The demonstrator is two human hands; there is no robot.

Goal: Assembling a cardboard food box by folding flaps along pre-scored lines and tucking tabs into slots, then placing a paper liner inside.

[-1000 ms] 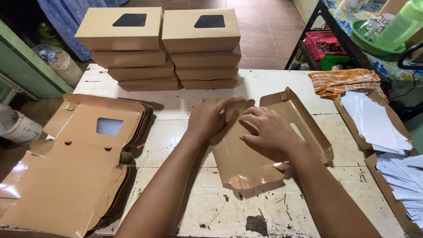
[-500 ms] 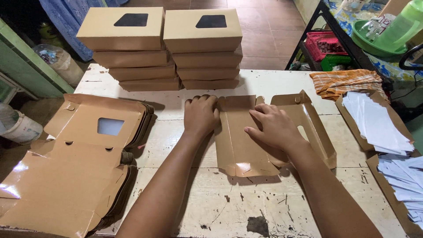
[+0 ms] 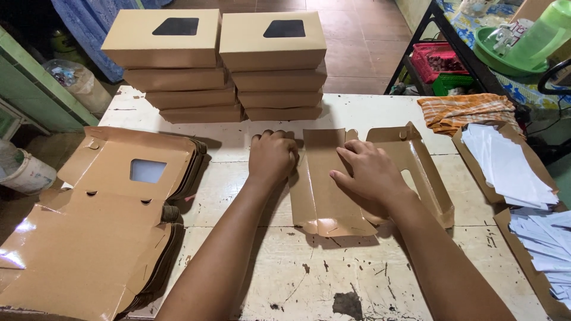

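A flat brown cardboard box blank (image 3: 324, 196) with a window cut-out lies partly folded on the white table (image 3: 333, 279). My left hand (image 3: 272, 156) rests palm down on the blank's left edge, fingers curled over it. My right hand (image 3: 369, 169) presses flat on the middle panel, fingers spread. The blank's right flap (image 3: 425, 172) stands up at an angle beside my right wrist.
Two stacks of finished windowed boxes (image 3: 214, 59) stand at the table's far side. A pile of unfolded blanks (image 3: 101, 226) lies at the left. White paper sheets (image 3: 511, 163) in cardboard trays sit at the right, with an orange cloth (image 3: 467, 110) behind them.
The blank has been pressed down flatter on the table. My left hand has slid to its left edge, and my right hand has stayed on the middle panel.
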